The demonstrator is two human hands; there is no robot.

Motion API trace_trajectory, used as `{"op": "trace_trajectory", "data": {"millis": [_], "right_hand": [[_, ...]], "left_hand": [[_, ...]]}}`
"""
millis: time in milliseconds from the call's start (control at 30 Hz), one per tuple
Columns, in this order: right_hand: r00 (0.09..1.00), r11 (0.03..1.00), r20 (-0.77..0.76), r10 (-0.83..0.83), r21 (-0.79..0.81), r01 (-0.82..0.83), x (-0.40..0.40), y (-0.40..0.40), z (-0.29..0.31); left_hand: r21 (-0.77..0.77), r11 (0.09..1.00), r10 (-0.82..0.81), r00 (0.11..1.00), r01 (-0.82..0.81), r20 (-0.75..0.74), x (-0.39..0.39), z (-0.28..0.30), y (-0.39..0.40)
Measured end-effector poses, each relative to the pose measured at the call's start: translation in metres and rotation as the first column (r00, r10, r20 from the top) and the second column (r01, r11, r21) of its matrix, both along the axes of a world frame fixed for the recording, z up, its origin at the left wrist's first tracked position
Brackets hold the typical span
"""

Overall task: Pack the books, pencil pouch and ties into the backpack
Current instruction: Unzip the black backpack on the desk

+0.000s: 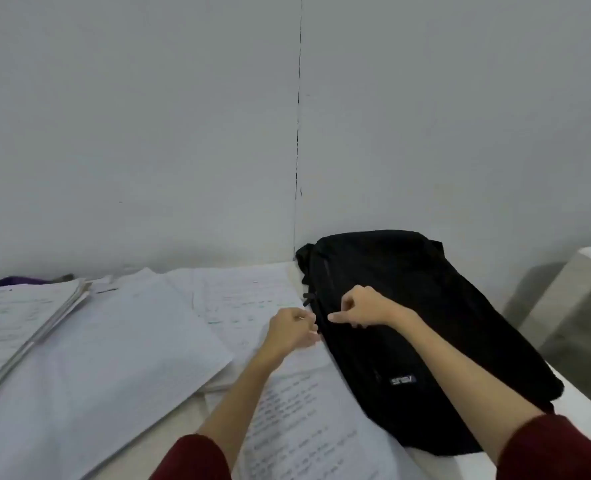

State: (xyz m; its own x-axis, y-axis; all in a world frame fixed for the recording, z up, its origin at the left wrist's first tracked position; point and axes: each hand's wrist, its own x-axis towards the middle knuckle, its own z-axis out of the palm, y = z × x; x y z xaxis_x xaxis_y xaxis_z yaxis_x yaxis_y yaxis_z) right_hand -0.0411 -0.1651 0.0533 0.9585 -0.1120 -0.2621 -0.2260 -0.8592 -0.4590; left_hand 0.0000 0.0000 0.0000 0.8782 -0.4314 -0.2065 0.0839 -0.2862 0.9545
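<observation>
Papers (120,341) crowding backpack's (425,306) left; wall (425,133) close behind.

From my feed, loose sheets (107,344) of handwritten paper cover most of the table (585,424), overlapping one another. A printed page (307,427) lies nearest me, its lines of text running at a slant. Behind everything I see a plain grey wall (131,116), with a thin dark seam (298,133) running straight down it to the table's back edge. At far left, something purple (13,281) peeks out against the wall; I cannot tell what it is. At far right, well apart from the table, stands a pale piece of furniture (571,289), only partly in view.
</observation>
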Motion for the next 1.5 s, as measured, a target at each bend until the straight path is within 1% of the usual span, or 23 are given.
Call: {"op": "trace_trajectory", "data": {"millis": [67, 133, 200, 267, 300, 367, 433, 500, 567, 633, 700, 733, 800, 867, 933, 967, 1033, 1167, 1233, 1300, 1367, 1433, 1500], "right_hand": [[0.997, 0.996, -0.033, 0.063, -0.064, -0.065, 0.001, -0.002, -0.007], [0.991, 0.991, -0.036, 0.129, -0.037, -0.130, 0.004, -0.008, -0.021], [0.990, 0.987, -0.007, 0.141, 0.079, -0.140, 0.007, -0.018, -0.028], [0.995, 0.965, 0.020, 0.096, 0.241, -0.098, 0.009, -0.028, -0.030], [0.997, 0.946, 0.028, 0.073, 0.316, -0.078, 0.008, -0.032, -0.031], [0.999, 0.912, 0.016, 0.035, 0.408, -0.039, 0.006, -0.042, -0.031], [0.998, 0.898, -0.025, 0.055, 0.438, -0.039, 0.005, -0.052, -0.028], [0.991, 0.932, -0.069, 0.117, 0.352, -0.085, 0.007, -0.060, -0.025], [0.986, 0.969, -0.032, 0.162, 0.192, -0.153, 0.014, -0.062, -0.023], [0.974, 0.981, 0.153, 0.169, 0.069, -0.181, 0.022, -0.056, -0.019], [0.915, 0.981, 0.353, 0.195, -0.067, -0.183, 0.030, -0.042, -0.012], [0.885, 0.972, 0.404, 0.231, -0.134, -0.193, 0.036, -0.034, -0.009], [0.861, 0.932, 0.377, 0.342, -0.254, -0.259, 0.052, -0.020, -0.008], [0.870, 0.869, 0.254, 0.422, -0.388, -0.307, 0.066, -0.008, -0.013], [0.881, 0.812, 0.183, 0.436, -0.502, -0.298, 0.075, -0.002, -0.019], [0.880, 0.796, 0.185, 0.438, -0.535, -0.284, 0.079, -0.002, -0.022], [0.867, 0.795, 0.228, 0.443, -0.546, -0.263, 0.082, -0.002, -0.025], [0.825, 0.871, 0.358, 0.436, -0.399, -0.287, 0.078, -0.004, -0.020], [0.815, 0.889, 0.378, 0.439, -0.314, -0.334, 0.069, -0.002, -0.017], [0.799, 0.879, 0.380, 0.466, -0.306, -0.366, 0.056, -0.003, -0.016], [0.735, 0.827, 0.404, 0.545, -0.405, -0.390, 0.040, -0.005, -0.019], [0.608, 0.762, 0.467, 0.642, -0.477, -0.438, 0.020, -0.008, -0.022], [0.540, 0.744, 0.512, 0.668, -0.445, -0.499, -0.008, -0.010, -0.022]], "left_hand": [[0.033, 0.998, 0.052, 0.999, -0.052, -0.012, -0.001, -0.003, -0.014], [0.060, 0.994, 0.096, 0.995, -0.097, 0.013, -0.004, -0.011, -0.027], [0.061, 0.983, 0.169, 0.985, -0.171, 0.038, -0.004, -0.019, -0.036], [0.076, 0.969, 0.232, 0.971, -0.236, 0.050, -0.001, -0.024, -0.040], [0.064, 0.964, 0.259, 0.966, -0.260, 0.025, 0.001, -0.027, -0.040], [-0.036, 0.959, 0.277, 0.958, -0.280, -0.080, 0.004, -0.030, -0.038], [-0.119, 0.949, 0.275, 0.950, -0.294, -0.149, 0.003, -0.032, -0.035], [-0.159, 0.947, 0.259, 0.955, -0.281, -0.146, 0.002, -0.033, -0.032], [-0.190, 0.942, 0.252, 0.957, -0.276, -0.144, 0.000, -0.032, -0.032], [-0.226, 0.934, 0.242, 0.956, -0.275, -0.164, 0.000, -0.031, -0.032], [-0.265, 0.931, 0.208, 0.962, -0.251, -0.178, -0.002, -0.031, -0.030], [-0.271, 0.933, 0.195, 0.965, -0.238, -0.176, -0.003, -0.031, -0.029], [-0.288, 0.928, 0.190, 0.965, -0.238, -0.182, -0.004, -0.030, -0.028], [-0.302, 0.921, 0.196, 0.962, -0.248, -0.190, -0.004, -0.030, -0.027], [-0.310, 0.916, 0.201, 0.960, -0.254, -0.194, -0.005, -0.030, -0.026], [-0.319, 0.913, 0.201, 0.960, -0.256, -0.194, -0.005, -0.031, -0.026], [-0.326, 0.912, 0.199, 0.963, -0.250, -0.183, -0.005, -0.032, -0.025], [-0.334, 0.908, 0.208, 0.963, -0.254, -0.169, -0.005, -0.033, -0.023], [-0.349, 0.902, 0.208, 0.964, -0.254, -0.164, -0.005, -0.034, -0.022], [-0.358, 0.897, 0.215, 0.963, -0.260, -0.162, -0.006, -0.033, -0.022], [-0.364, 0.895, 0.216, 0.964, -0.259, -0.153, -0.007, -0.032, -0.022], [-0.356, 0.895, 0.234, 0.962, -0.269, -0.138, -0.008, -0.030, -0.023], [-0.334, 0.898, 0.262, 0.958, -0.287, -0.117, -0.009, -0.028, -0.024]]}}
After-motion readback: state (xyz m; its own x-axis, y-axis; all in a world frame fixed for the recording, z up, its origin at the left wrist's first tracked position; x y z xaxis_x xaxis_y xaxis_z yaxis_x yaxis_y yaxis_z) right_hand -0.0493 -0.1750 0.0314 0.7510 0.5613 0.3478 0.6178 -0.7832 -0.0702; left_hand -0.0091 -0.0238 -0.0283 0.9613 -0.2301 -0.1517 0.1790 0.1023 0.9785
